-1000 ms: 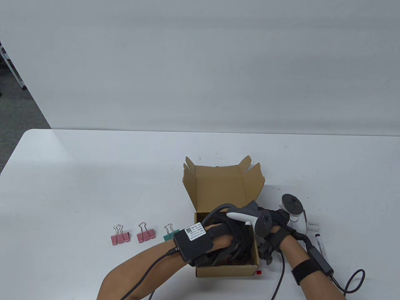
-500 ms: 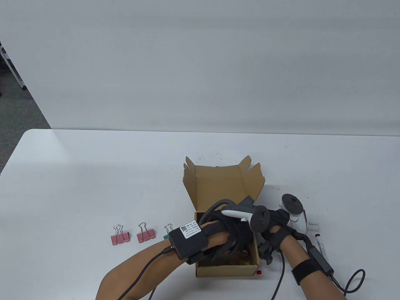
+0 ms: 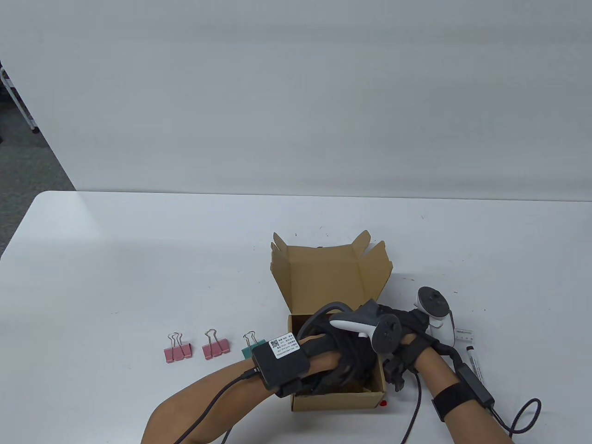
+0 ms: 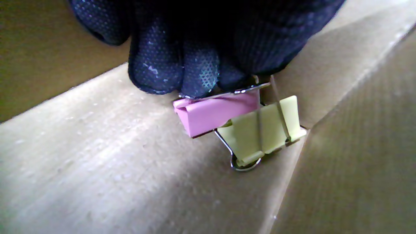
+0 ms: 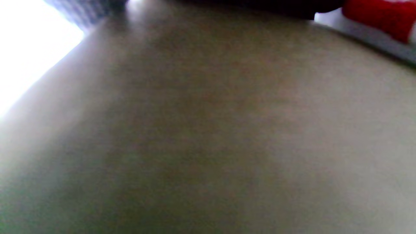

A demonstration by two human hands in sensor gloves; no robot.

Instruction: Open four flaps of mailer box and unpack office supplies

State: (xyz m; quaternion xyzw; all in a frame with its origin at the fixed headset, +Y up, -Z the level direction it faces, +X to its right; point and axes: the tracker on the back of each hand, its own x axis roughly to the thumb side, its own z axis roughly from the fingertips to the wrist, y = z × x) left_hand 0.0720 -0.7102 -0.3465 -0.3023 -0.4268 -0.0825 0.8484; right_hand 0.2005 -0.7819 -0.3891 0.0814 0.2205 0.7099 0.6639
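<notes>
Mailer box (image 3: 337, 277) between both hands, left hand (image 3: 344, 351) inside pinching pink binder clip (image 4: 216, 112), right hand's (image 3: 409, 342) grip unclear

Table view: even, diffuse overhead light, sharp across the frame. White bench (image 3: 138, 259) bright but not clipped; shadows soft and short, darkest inside the box (image 3: 337, 323).

Left wrist view: dim and warm. A lit band runs across the cardboard; upper left falls into shade. Fingers (image 4: 182, 65) nearly black, only the dot texture catching light. Pink clip (image 4: 217, 112) and yellow clip (image 4: 263, 130) in focus, slight softness at the edges.

Right wrist view: fully out of focus, a brown blur. Upper left corner blown out white; red smear top right.
</notes>
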